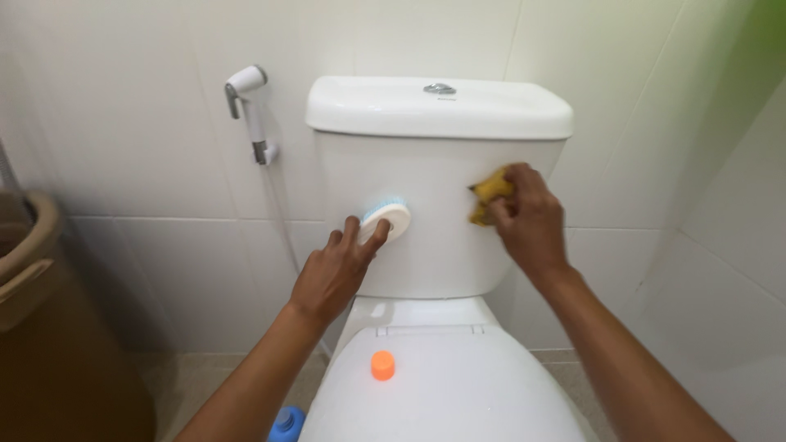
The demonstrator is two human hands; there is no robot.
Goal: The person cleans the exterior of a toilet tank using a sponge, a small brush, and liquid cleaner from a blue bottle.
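At the centre of the head view, the left hand [334, 274] presses a round white scrub brush [386, 218] with pale blue bristles flat against the front of the white toilet cistern [434, 245], fingers curled and clamped around the brush's rim. Toward the right of the frame, the right hand [528, 217] holds a yellow sponge [489, 199] bunched against the same cistern face, fingers closed tight on it so only a corner of yellow shows. Both tools sit on the tank's upper front, brush left of middle and sponge near the right edge, well apart. Lower in the frame, an orange bottle cap [382, 365] rests loose on the closed toilet lid [442, 393], right beneath the forearms; a dropped elbow or a sweep of the arm could knock it off onto the floor. At the bottom edge, a blue bottle [286, 423] stands beside the bowl, apparently uncapped, so a nudge from a knee might tip it and spill. The glazed tank looks slick, and a hard push could let the brush skid out of the grip. At upper left, a hand sprayer [250, 110] hangs on the tiled wall [147, 147], its hose trailing down near the left arm, where it could snag. A brown bin [33, 270] stands at far left.
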